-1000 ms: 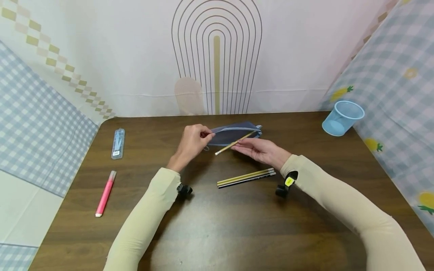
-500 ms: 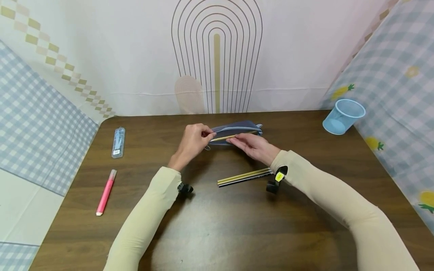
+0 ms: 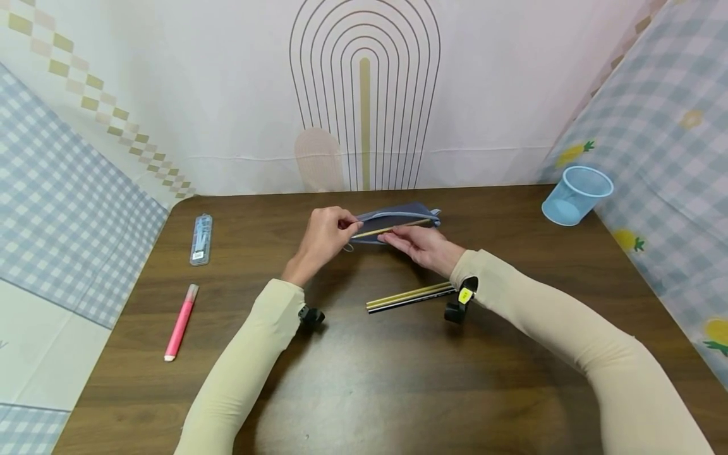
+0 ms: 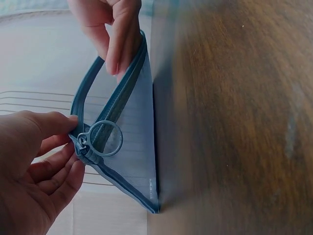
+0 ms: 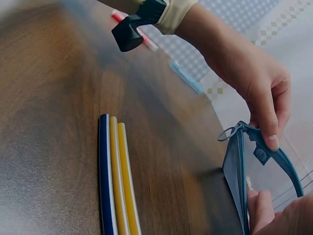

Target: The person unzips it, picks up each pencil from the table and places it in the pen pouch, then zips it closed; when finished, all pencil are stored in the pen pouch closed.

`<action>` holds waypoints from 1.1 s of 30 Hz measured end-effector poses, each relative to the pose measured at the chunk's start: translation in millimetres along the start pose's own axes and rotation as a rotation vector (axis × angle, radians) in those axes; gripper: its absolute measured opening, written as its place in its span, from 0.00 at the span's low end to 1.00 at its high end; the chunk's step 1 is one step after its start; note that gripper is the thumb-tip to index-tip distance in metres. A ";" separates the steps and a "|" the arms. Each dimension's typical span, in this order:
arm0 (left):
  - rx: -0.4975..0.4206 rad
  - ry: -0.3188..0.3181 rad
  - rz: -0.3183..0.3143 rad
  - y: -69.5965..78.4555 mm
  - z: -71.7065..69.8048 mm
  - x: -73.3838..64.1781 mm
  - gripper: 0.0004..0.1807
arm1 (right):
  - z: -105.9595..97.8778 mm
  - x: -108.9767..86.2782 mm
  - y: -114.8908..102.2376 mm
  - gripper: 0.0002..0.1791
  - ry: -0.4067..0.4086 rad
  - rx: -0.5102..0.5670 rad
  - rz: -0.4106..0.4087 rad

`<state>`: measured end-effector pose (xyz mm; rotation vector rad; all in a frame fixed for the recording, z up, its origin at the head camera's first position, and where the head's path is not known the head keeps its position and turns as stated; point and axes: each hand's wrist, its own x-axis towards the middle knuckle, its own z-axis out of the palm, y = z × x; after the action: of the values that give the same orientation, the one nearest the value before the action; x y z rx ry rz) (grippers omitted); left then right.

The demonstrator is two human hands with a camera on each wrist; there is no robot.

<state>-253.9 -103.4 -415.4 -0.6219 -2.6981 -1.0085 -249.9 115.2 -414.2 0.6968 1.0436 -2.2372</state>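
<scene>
A blue mesh zip pencil case (image 3: 412, 210) stands at the back of the table with its mouth spread. My left hand (image 3: 323, 239) pinches its rim at the left end, beside the zip's round ring pull (image 4: 106, 139). A yellow pencil (image 3: 370, 233) lies lengthwise in the mouth, white end to the left. My right hand (image 3: 423, 245) holds this pencil, its fingers reaching inside the opening in the left wrist view. Nearer me lie two yellow pencils (image 5: 128, 181) and a dark one (image 5: 104, 171), side by side, their right ends hidden by my right wrist in the head view.
To the left lie a pink marker (image 3: 181, 323) and a slim light blue case (image 3: 201, 240). A light blue mesh cup (image 3: 577, 196) stands at the back right corner. A patterned cloth (image 3: 244, 126) hangs behind the table.
My right hand has moved left with the pencil, bringing it from slanting out over the front of the case to lying along its mouth. My left hand keeps its hold on the rim.
</scene>
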 end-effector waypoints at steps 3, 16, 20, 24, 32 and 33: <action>-0.005 0.000 0.001 0.4 -0.3 0.3 0.07 | -1.3 -3.6 0.5 0.29 -0.005 0.004 0.013; -0.006 0.019 0.007 -0.3 -1.7 0.0 0.07 | -11.3 -34.5 13.1 0.20 -0.227 -0.704 -0.307; -0.002 0.021 0.003 -1.5 -2.1 -0.9 0.07 | -17.2 -46.2 19.4 0.09 -0.389 -1.622 -0.818; -0.006 0.021 -0.007 -2.9 -0.6 -2.5 0.07 | -24.1 -61.4 20.4 0.03 -0.518 -2.131 -1.014; 0.004 0.021 -0.006 -3.5 0.0 -3.4 0.07 | -40.3 -59.5 25.1 0.06 -0.476 -2.336 -1.006; 0.006 0.021 -0.006 -3.1 -0.3 -3.4 0.07 | -41.2 -58.3 25.5 0.07 -0.470 -2.345 -1.024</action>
<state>-252.3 -106.8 -418.1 -0.5994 -2.6858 -1.0021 -182.8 150.5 -411.9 -1.4322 2.6749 -0.1132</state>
